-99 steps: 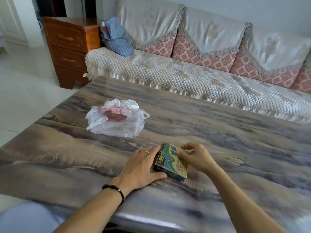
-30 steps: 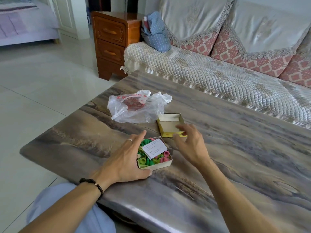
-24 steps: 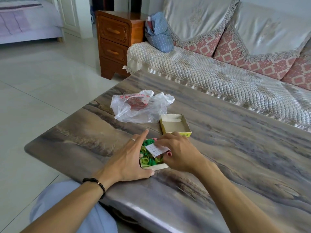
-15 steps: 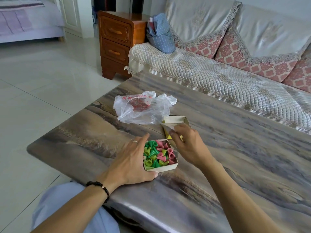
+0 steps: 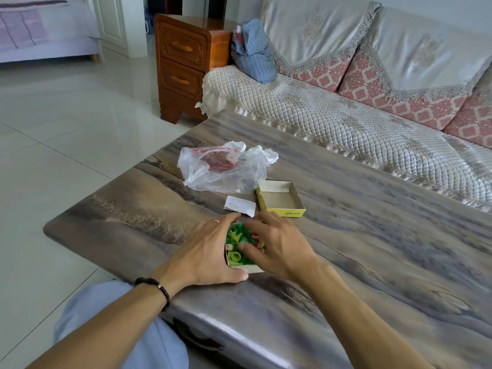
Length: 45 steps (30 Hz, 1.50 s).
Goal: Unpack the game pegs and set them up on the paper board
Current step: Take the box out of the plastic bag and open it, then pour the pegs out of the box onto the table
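A small open box [image 5: 249, 267] full of green and pink game pegs [image 5: 235, 239] sits near the table's front left corner. My left hand [image 5: 207, 251] grips the box from its left side, thumb along the near wall. My right hand [image 5: 277, 246] reaches into the box from the right, fingers curled down among the pegs; what they hold is hidden. A folded white paper slip [image 5: 239, 206] lies flat on the table just beyond the box. The empty yellow lid [image 5: 282, 199] rests upturned behind my right hand.
A crumpled clear plastic bag [image 5: 223, 169] with something red inside lies behind the slip. The marbled table [image 5: 372, 235] stretches right. A quilted sofa [image 5: 346, 123] runs along its far edge, and a wooden nightstand [image 5: 183, 62] stands at back left.
The lid came off the box and was set down behind it. My right hand lifted the white slip out, laid it on the table, then came back into the pegs.
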Each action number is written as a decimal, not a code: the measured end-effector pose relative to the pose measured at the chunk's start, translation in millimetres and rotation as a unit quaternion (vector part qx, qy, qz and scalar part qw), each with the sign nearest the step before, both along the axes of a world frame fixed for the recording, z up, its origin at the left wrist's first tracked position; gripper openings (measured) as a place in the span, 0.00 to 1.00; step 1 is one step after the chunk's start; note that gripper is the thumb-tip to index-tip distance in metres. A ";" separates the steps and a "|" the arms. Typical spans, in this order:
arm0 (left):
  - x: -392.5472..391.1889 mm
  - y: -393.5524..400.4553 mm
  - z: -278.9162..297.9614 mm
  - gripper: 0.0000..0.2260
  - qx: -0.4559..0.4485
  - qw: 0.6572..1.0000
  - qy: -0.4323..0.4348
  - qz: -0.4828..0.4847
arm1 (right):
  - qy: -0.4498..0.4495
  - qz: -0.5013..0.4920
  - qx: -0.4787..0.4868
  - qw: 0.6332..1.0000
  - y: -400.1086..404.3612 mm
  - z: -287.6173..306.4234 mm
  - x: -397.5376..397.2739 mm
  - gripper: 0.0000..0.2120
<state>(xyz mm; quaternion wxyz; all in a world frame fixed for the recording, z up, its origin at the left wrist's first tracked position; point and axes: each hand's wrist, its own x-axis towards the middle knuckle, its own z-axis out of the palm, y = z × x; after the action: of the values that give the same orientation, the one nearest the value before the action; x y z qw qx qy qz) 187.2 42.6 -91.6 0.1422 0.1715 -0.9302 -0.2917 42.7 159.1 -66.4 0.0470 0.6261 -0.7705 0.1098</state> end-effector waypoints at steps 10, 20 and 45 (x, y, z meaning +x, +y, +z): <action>3.6 -4.7 -5.9 0.51 0.032 0.999 -0.029 0.009 | 0.062 0.002 -0.022 0.998 -7.1 -12.3 14.4 0.16; 2.4 -4.9 -7.9 0.52 0.012 1.000 -0.022 0.003 | -0.011 -0.016 0.001 1.000 -14.6 -14.4 13.2 0.18; 12.6 -25.5 -14.8 0.44 -0.029 1.000 -0.009 0.008 | -0.116 -0.251 -0.129 0.952 -13.0 -36.2 -26.2 0.10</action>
<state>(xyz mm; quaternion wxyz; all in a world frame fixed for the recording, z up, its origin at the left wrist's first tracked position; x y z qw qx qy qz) 199.8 17.1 -106.4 0.1415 0.1776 -0.9379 -0.2624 16.5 146.0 -102.6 0.0632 0.3840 -0.8823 0.2648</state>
